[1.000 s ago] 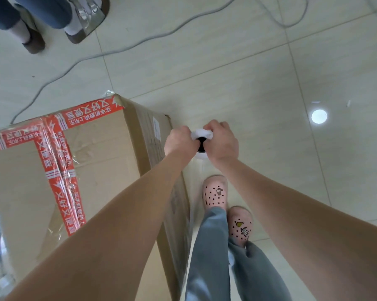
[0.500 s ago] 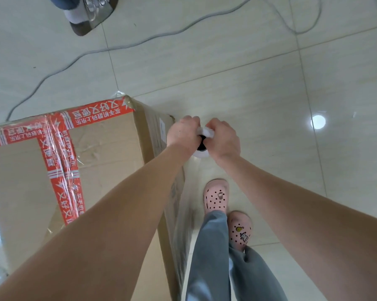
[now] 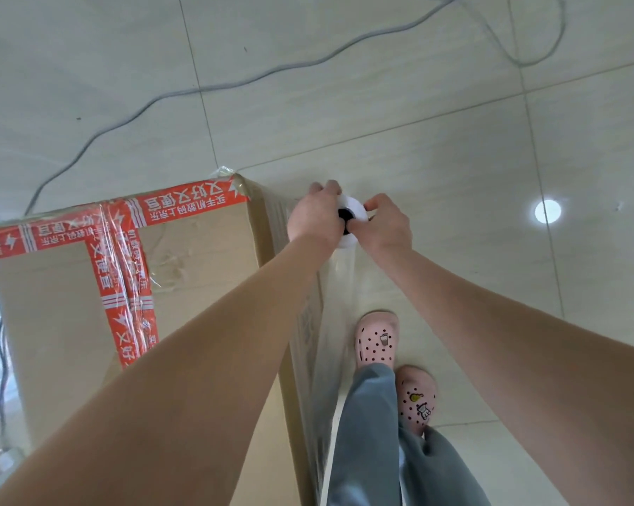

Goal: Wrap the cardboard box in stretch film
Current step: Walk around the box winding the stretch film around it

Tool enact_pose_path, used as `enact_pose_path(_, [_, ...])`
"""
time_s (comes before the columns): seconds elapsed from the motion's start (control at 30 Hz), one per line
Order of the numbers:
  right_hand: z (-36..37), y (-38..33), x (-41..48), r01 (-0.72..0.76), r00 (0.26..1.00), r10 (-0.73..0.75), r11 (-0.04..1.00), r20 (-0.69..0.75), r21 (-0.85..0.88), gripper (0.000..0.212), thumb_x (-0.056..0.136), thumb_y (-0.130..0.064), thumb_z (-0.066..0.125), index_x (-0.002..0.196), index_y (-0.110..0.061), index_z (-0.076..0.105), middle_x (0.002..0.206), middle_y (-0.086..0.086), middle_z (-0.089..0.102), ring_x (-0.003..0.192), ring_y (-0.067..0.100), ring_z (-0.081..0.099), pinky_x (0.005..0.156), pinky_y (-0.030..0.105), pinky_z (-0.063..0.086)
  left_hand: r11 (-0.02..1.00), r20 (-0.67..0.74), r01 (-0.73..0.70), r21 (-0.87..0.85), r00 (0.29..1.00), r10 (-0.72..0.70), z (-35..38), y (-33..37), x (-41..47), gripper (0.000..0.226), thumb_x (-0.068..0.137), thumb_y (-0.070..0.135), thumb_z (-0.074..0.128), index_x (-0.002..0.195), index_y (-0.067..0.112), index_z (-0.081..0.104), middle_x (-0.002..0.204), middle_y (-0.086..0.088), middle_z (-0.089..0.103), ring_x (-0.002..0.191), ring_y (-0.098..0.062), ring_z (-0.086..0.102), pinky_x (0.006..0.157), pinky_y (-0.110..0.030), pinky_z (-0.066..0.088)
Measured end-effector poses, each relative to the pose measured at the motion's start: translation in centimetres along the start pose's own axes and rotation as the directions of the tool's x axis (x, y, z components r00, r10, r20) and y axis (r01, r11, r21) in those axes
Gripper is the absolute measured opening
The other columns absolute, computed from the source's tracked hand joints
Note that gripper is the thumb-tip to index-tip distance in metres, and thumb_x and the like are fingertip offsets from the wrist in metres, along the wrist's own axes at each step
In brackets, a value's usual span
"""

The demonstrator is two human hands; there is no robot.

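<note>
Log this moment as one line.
left hand: grips film roll | right hand: grips film roll | stretch film: drawn along cardboard box side

left hand and right hand gripping stretch film roll, beside cardboard box, tiled floor

A grey cable snakes across the pale tiled floor, which shows a round glare of light. Two pink dotted clogs stand on it, one ahead of the other, under grey-blue trouser legs.
</note>
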State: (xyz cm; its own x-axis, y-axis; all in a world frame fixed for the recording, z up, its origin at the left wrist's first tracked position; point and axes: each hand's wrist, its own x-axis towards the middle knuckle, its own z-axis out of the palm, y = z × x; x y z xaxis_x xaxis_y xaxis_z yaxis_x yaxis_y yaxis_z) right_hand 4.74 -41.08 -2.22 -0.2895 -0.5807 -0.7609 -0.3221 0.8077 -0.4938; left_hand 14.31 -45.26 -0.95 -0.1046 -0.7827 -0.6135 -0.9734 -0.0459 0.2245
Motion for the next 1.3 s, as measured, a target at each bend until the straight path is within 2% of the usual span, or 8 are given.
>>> enact_pose_path(0.17, [-0.3, -0.5, 0.6, 0.061, 0.998, -0.061, 0.992, 0.002, -0.106, 0.031, 0.082, -0.023, 0.062, 0.112, -0.024, 0.056, 0.102, 0.0, 0.063, 0.086, 0.021, 0.061, 0.069, 0.027, 0.043, 0.977, 0.055, -0.091, 0.192, 0.995, 0.082, -0.9, 0.7, 1.7, 0.028, 0.085, 0.009, 0.051, 0.113, 0.013, 0.056, 0.111, -0.007, 0.054, 0.094, -0.028, 0.06, 0.065, -0.034, 0.046])
enact_pose_path(0.37, [0.2, -2.6, 1.8, 0.187, 0.977, -0.198, 0.975, -0.084, -0.117, 0.026, 0.083, -0.01, 0.055, 0.105, -0.023, 0.061, 0.108, -0.001, 0.06, 0.092, 0.02, 0.059, 0.07, 0.028, 0.043, 0.963, 0.012, 0.172, -0.206, 0.985, -0.174, -1.5, -0.5, 2.0, 0.008, 0.084, 0.012, 0.055, 0.092, 0.012, 0.055, 0.076, -0.001, 0.055, 0.074, -0.023, 0.057, 0.057, -0.027, 0.042])
enact_pose_path(0.5, [0.6, -3.6, 2.1, 0.083, 0.995, -0.086, 0.994, -0.042, -0.072, 0.027, 0.083, -0.016, 0.061, 0.109, -0.02, 0.054, 0.097, 0.0, 0.058, 0.085, 0.022, 0.059, 0.068, 0.029, 0.044, 0.909, 0.033, 0.273, -0.314, 0.96, -0.277, -2.5, -1.4, 2.4, 0.018, 0.085, 0.015, 0.059, 0.101, 0.007, 0.058, 0.088, -0.005, 0.059, 0.079, -0.023, 0.056, 0.064, -0.029, 0.043])
enact_pose_path(0.63, [0.4, -3.7, 2.2, 0.04, 0.997, -0.043, 0.998, -0.056, -0.053, 0.021, 0.082, -0.012, 0.058, 0.1, -0.022, 0.055, 0.09, 0.0, 0.059, 0.085, 0.026, 0.062, 0.067, 0.03, 0.047, 0.945, 0.119, 0.247, -0.216, 0.967, -0.226, -3.0, -1.2, 2.4, 0.028, 0.086, 0.016, 0.06, 0.112, 0.005, 0.054, 0.106, -0.01, 0.06, 0.087, -0.025, 0.055, 0.069, -0.031, 0.044])
enact_pose_path(0.83, [0.0, -4.1, 2.7, 0.032, 0.999, -0.033, 0.998, -0.002, -0.057, 0.018, 0.084, -0.019, 0.059, 0.101, -0.022, 0.055, 0.094, 0.002, 0.064, 0.083, 0.024, 0.062, 0.061, 0.027, 0.041, 0.999, 0.112, 0.001, 0.052, 0.994, -0.007, -3.2, 0.4, 3.1, 0.044, 0.09, 0.013, 0.054, 0.133, 0.019, 0.046, 0.124, -0.007, 0.049, 0.107, -0.029, 0.058, 0.073, -0.035, 0.046])
enact_pose_path(1.03, [0.1, -4.6, 3.6, 0.068, 0.997, -0.062, 0.981, 0.04, -0.181, 0.025, 0.085, -0.022, 0.059, 0.108, -0.019, 0.053, 0.107, 0.005, 0.06, 0.088, 0.025, 0.057, 0.066, 0.028, 0.036, 0.949, 0.168, -0.089, 0.304, 0.985, 0.039, -4.0, 0.9, 4.7, 0.033, 0.088, 0.008, 0.051, 0.118, 0.018, 0.057, 0.113, -0.006, 0.056, 0.101, -0.028, 0.061, 0.069, -0.031, 0.045])
enact_pose_path(1.17, [-0.2, -6.4, 4.5, 0.153, 0.988, -0.136, 0.944, 0.076, -0.294, 0.02, 0.084, -0.019, 0.056, 0.104, -0.021, 0.056, 0.107, 0.006, 0.059, 0.093, 0.028, 0.059, 0.07, 0.03, 0.039, 0.956, 0.14, -0.052, 0.288, 0.99, 0.011, -5.1, 0.6, 5.7, 0.025, 0.087, 0.007, 0.05, 0.109, 0.014, 0.059, 0.106, -0.008, 0.06, 0.095, -0.029, 0.062, 0.067, -0.031, 0.045])
enact_pose_path(1.3, [-0.6, -8.5, 5.6, 0.233, 0.972, -0.208, 0.906, 0.107, -0.353, 0.024, 0.084, -0.018, 0.056, 0.107, -0.021, 0.058, 0.105, 0.005, 0.06, 0.09, 0.027, 0.06, 0.068, 0.03, 0.041, 0.991, 0.089, 0.059, 0.121, 0.994, -0.07, -6.4, 0.2, 6.6, 0.027, 0.086, 0.006, 0.049, 0.108, 0.013, 0.063, 0.102, -0.01, 0.063, 0.092, -0.031, 0.063, 0.063, -0.031, 0.044])
